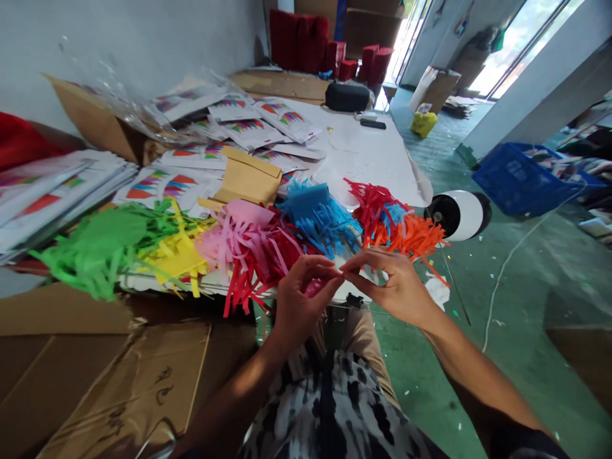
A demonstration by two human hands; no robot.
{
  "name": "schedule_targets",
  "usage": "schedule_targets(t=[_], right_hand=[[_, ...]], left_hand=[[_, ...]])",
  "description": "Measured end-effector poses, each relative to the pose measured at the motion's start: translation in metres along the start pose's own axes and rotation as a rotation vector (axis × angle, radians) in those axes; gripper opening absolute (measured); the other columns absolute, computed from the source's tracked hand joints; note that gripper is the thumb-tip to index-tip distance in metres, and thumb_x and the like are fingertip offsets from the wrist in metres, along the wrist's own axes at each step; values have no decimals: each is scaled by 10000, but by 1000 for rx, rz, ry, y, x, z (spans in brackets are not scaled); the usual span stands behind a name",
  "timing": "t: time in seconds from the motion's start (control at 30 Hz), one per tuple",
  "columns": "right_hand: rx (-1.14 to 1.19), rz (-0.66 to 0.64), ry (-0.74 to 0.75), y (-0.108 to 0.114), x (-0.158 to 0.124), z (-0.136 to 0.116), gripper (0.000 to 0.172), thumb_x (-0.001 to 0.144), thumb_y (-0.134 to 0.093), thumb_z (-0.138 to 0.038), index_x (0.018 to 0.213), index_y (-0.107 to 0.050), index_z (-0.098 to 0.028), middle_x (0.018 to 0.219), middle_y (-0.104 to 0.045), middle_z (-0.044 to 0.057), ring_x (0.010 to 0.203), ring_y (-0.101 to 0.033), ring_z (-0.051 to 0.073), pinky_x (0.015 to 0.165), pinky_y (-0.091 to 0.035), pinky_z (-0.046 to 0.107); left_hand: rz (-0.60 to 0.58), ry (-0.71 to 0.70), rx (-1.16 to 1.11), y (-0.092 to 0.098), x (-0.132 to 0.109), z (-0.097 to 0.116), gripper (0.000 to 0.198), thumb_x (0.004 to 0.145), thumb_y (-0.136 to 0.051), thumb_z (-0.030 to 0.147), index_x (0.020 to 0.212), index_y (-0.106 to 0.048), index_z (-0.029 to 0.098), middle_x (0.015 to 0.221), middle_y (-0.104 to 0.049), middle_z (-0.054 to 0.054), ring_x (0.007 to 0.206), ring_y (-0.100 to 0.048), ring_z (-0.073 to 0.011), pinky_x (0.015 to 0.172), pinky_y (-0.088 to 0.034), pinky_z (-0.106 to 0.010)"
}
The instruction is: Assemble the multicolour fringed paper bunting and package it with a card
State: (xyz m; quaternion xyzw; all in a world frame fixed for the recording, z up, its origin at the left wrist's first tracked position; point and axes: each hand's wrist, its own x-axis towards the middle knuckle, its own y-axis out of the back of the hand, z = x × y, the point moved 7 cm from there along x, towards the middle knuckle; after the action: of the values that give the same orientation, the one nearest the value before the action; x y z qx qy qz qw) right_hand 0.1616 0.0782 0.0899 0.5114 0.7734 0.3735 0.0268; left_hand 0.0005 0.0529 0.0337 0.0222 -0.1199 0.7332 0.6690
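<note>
My left hand (297,299) and my right hand (394,287) meet fingertip to fingertip just in front of the table edge, both pinched shut. Between them is something small and thin that I cannot make out, with a bit of pink showing behind the left fingers. Right behind the hands lie piles of fringed coloured paper: green (102,245), yellow (176,252), pink (241,233), red (258,268), blue (315,213) and red-orange (396,223).
Printed packets with coloured fan pictures (167,185) cover the white table (368,153). A tan envelope (248,178) lies among them. Cardboard boxes (119,376) stand at my left. A white fan (459,213), a blue crate (521,178) and a black case (347,97) are further off.
</note>
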Motion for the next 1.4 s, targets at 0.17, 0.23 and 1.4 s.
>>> schedule_targets(t=[0.17,0.23,1.4], right_hand=[[201,-87,-53,-4,-3,13,204,971,-720,-307,1170,-763,-295,993,-791,-14,890,-727,139,804,-550,292],[241,-55,-91,-3,-4,20,256,965,-725,-306,1221,-741,-297,984,-787,-16,896,-718,141,810,-542,292],[437,187,-293,-12,25,58,293,962,-690,-454,841,-812,-217,751,-763,53,622,-711,170,584,-591,294]], left_hand=[[-36,12,-9,0,2,-5,193,799,-877,278,855,-717,186,832,-729,-9,773,-690,-127,734,-560,-220],[-32,14,1,0,4,-9,186,802,-874,267,862,-718,185,830,-723,0,762,-681,-115,719,-551,-205],[-300,136,393,23,6,-37,403,1054,-498,478,921,-726,175,691,-617,23,604,-505,-109,585,-348,-238]])
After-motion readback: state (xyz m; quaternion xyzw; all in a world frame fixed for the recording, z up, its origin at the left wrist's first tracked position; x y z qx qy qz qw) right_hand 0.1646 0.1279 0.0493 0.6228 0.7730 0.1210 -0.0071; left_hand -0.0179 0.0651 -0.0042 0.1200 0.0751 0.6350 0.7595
